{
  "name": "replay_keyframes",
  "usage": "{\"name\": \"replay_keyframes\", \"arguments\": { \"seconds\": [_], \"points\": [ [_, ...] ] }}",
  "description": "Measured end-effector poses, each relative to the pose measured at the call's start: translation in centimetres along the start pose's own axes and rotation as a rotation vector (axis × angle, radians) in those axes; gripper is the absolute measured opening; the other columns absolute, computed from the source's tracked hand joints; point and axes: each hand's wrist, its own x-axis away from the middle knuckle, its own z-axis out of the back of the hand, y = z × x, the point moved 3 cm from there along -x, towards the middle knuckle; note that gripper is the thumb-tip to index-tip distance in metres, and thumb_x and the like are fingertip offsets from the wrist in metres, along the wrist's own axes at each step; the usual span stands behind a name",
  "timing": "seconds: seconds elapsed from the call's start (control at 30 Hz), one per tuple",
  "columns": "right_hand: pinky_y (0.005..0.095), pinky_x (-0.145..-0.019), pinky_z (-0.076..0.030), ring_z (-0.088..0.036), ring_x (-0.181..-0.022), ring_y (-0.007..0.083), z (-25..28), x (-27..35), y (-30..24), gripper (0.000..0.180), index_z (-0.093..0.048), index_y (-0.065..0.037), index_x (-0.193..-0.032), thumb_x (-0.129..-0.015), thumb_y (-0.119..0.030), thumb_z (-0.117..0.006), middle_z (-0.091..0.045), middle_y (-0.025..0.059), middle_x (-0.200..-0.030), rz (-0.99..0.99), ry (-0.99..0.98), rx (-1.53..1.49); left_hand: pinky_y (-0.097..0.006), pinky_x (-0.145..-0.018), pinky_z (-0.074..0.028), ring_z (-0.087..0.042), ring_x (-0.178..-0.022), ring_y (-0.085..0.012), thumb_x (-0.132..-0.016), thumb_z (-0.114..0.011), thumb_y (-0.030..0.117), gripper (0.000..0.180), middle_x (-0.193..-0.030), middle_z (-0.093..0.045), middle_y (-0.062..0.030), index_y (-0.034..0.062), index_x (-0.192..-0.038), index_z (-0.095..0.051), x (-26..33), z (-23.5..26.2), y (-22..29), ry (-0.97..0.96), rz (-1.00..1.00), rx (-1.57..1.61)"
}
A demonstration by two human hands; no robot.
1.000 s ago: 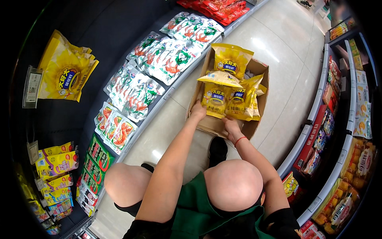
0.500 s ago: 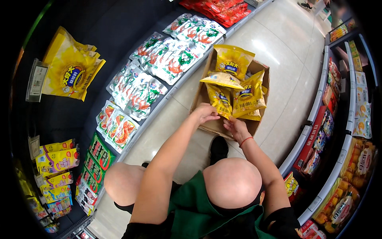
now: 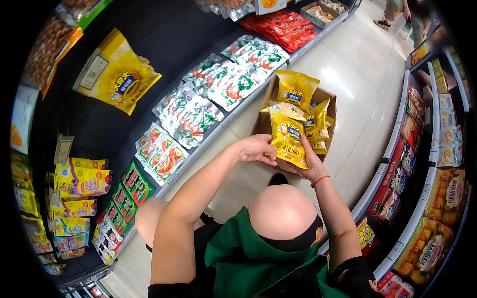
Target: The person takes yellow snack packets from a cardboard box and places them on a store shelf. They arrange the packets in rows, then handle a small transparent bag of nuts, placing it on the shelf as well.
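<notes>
A brown cardboard box (image 3: 260,118) stands on the aisle floor, filled with several yellow snack bags (image 3: 296,88). Both my hands hold one yellow bag (image 3: 287,136) upright just in front of the box. My left hand (image 3: 254,148) grips its left edge. Under the bag's lower right corner, my right hand (image 3: 312,169) supports it; a red band circles that wrist. Several more yellow bags lean in the box behind the held one.
To the left, a dark shelf unit carries white-and-green bags (image 3: 188,113), red packs (image 3: 284,30) and a yellow bag (image 3: 119,74) on an upper level. Another shelf run (image 3: 422,164) curves along the right. Someone's feet (image 3: 383,22) stand far up the aisle.
The yellow bag has been lifted out of the box and drawn toward me, held in both hands. The view has shifted slightly.
</notes>
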Motion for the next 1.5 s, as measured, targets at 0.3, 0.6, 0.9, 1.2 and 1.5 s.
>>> {"name": "replay_keyframes", "arguments": {
  "seconds": [0.3,0.6,0.9,1.2,1.5],
  "points": [
    [0.0313,-0.089,-0.047,-0.057,-0.102,0.0166,-4.8,2.1,-2.0,0.051,-0.046,-0.004,-0.125,-0.081,-0.014,-0.069,-0.058,0.0069,-0.116,0.34,-0.141,0.429,-0.027,-0.092,-0.043,-0.054,-0.109,-0.0126,-0.083,-0.068,0.015,0.052,-0.119,-0.056,-0.0054,0.0049,-0.127,-0.044,7.1,-2.6,2.6,0.13,-0.212,-0.212],
    [0.0284,-0.087,-0.046,-0.057,-0.099,0.0138,-14.8,4.0,-1.8,0.048,-0.049,-0.003,-0.121,-0.079,-0.012,-0.072,-0.059,0.0059,-0.114,0.555,-0.247,0.769,-0.029,-0.09,-0.046,-0.058,-0.102,-0.0155,-0.078,-0.072,0.012,0.05,-0.114,-0.06,-0.0082,0.0016,-0.121,-0.048,13.8,-1.8,4.2,0.438,-0.601,-0.148],
    [0.0299,-0.082,-0.05,-0.059,-0.094,0.0156,-25.6,3.4,-0.6,0.045,-0.051,0.0,-0.118,-0.081,-0.018,-0.07,-0.06,0.0076,-0.109,0.489,-0.372,0.808,-0.028,-0.083,-0.049,-0.061,-0.093,-0.0134,-0.076,-0.074,0.013,0.045,-0.107,-0.063,-0.0072,0.0011,-0.115,-0.054,21.1,0.6,5.2,0.69,-0.783,-0.306],
    [0.0323,-0.082,-0.052,-0.061,-0.094,0.0171,-30.9,0.8,2.9,0.04,-0.051,-0.002,-0.117,-0.082,-0.011,-0.068,-0.061,0.0076,-0.109,0.468,-0.489,0.864,-0.027,-0.08,-0.049,-0.061,-0.093,-0.0137,-0.079,-0.073,0.019,0.043,-0.107,-0.062,-0.008,0.0017,-0.114,-0.054,25.8,4.3,5.2,0.764,-0.998,-0.03],
    [0.0271,-0.079,-0.048,-0.058,-0.091,0.0132,-35.5,-4.7,5.1,0.038,-0.053,-0.001,-0.113,-0.083,-0.021,-0.069,-0.062,0.0063,-0.103,0.513,-0.472,0.791,-0.027,-0.076,-0.05,-0.063,-0.086,-0.013,-0.076,-0.074,0.013,0.036,-0.099,-0.066,-0.0077,-0.0001,-0.106,-0.058,29.2,7.0,5.5,0.928,-1.126,0.009]
  ]
}}
